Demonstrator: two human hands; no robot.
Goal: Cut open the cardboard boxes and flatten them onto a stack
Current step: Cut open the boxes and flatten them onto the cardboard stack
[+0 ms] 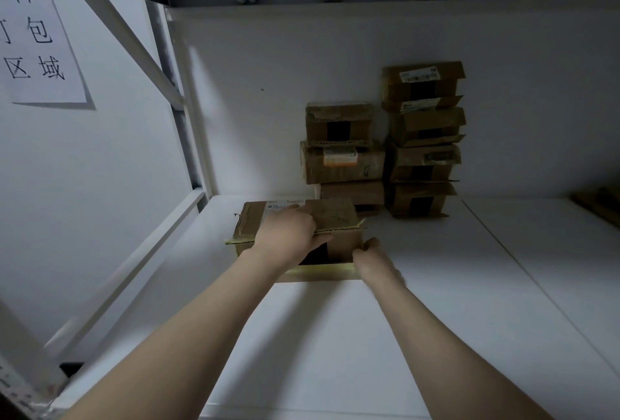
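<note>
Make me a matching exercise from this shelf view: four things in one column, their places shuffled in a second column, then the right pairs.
Things:
1. left hand
2. right hand
3. paper sign
4. taller box stack

Places:
A. against the back wall
B. on top of the near box
C. on the left wall
D. at the near box's front right corner

Pairs: 1-B, 2-D, 3-C, 4-A

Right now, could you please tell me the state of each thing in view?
Brown cardboard box: on white shelf, unflattened, lower front flap folded out.
Left hand: grips the box's top front edge.
Right hand: holds its lower right corner.
Stacked brown boxes: behind, dark-taped, unflattened.
</note>
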